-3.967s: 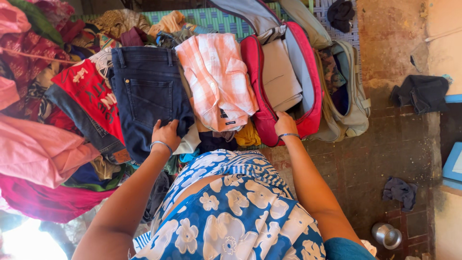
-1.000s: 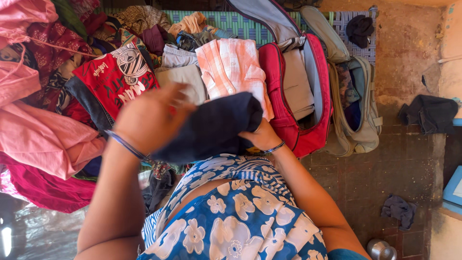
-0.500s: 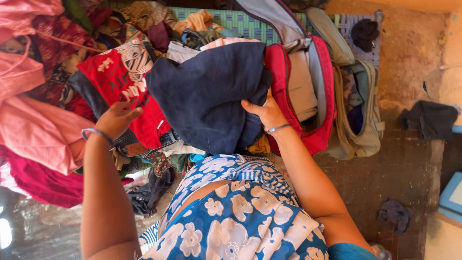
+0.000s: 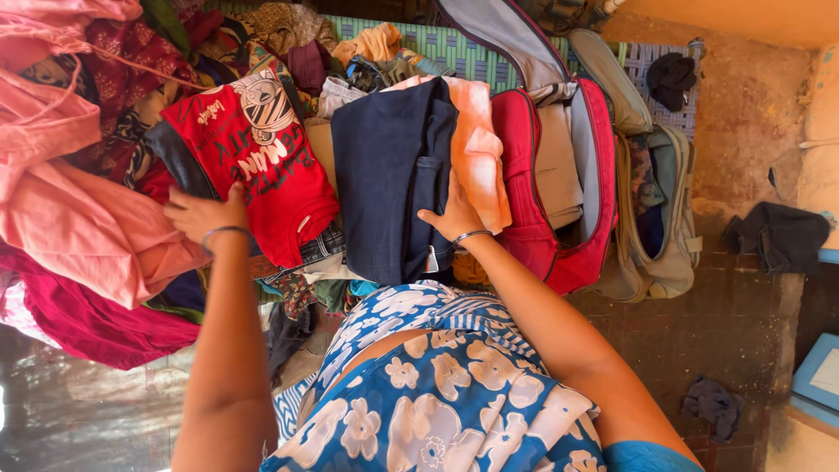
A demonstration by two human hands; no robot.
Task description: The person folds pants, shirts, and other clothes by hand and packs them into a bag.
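- The folded dark blue jeans, which half a second ago hung loosely bunched in the air, now lie flat on the clothes pile, on top of the peach checked shirt and just beside the open red bag.
- The right hand presses on the near right edge of the jeans, fingers spread flat, palm down; it grips nothing.
- The left hand has let go and moved to the left, resting with fingers loosely curled against the lower edge of the red printed T-shirt, next to pink cloth.
- So the fold looks finished, judging by the neat rectangle.
- Beige folded cloth already sits inside the red bag; a grey backpack lies open beyond it.
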